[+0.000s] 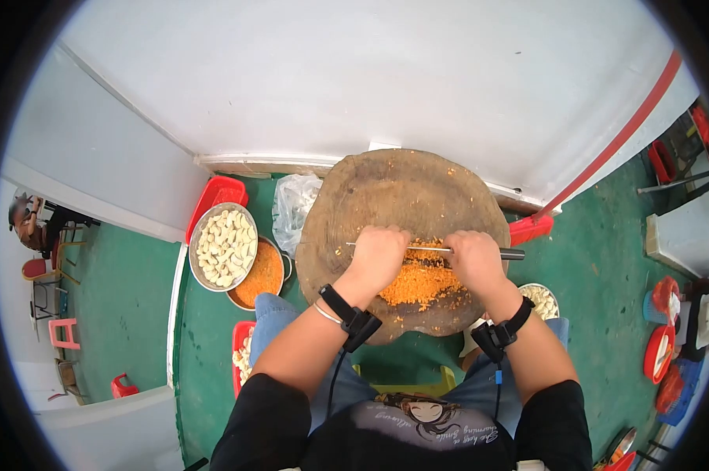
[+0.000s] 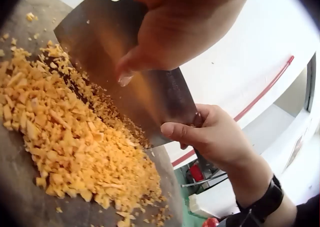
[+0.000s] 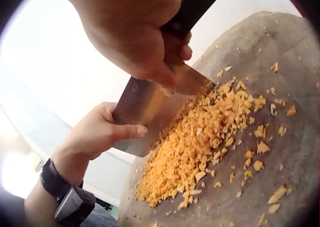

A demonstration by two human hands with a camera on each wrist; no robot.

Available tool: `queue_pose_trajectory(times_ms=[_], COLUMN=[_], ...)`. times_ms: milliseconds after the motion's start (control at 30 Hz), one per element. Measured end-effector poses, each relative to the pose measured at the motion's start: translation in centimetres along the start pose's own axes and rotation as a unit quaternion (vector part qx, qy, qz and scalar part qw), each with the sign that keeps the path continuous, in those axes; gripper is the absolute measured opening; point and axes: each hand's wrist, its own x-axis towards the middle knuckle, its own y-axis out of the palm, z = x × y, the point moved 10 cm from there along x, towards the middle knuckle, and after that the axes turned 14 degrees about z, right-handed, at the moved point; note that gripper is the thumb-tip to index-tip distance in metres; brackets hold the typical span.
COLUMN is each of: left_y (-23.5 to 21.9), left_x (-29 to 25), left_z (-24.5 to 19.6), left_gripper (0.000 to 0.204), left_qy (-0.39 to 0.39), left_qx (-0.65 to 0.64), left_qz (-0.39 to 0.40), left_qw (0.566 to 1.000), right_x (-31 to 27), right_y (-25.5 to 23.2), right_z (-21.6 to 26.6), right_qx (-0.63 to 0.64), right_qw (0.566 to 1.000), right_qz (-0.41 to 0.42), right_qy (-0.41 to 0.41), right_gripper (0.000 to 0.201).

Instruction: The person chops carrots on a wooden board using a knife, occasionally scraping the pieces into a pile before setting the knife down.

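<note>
A broad cleaver [image 2: 102,39] stands on edge along a heap of finely chopped orange bits [image 2: 75,142], on a thick round wooden chopping block [image 1: 393,188]. My left hand [image 1: 379,255] grips the far end of the blade, thumb flat against its face. At the other end, my right hand [image 1: 477,259] pinches the blade beside its dark handle [image 3: 192,9], thumb on the near face and fingers behind it. Orange crumbs cling along the lower part of the blade. Loose bits lie scattered over the block in the right wrist view.
Left of the block are a metal bowl [image 1: 246,222] of pale chunks, a pot [image 1: 289,267] of orange mince and a clear plastic bag [image 1: 293,206]. Another bowl [image 1: 557,306] of pale pieces sits by the right knee. White wall panels [image 1: 370,78] rise behind.
</note>
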Motion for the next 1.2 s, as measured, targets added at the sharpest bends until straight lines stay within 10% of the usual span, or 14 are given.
queue_pose_trajectory(times_ms=[1200], left_y=[-0.3], left_x=[-1.2], left_z=[-1.1], left_gripper=[0.002], left_qy=[0.012], left_qx=[-0.026], left_qz=[0.013], left_qw=[1.0], right_x=[-1.0], right_y=[0.0], right_z=[0.1], right_qx=[0.053], right_qw=[0.997], right_qz=[0.061], right_qy=[-0.008], right_gripper=[0.012])
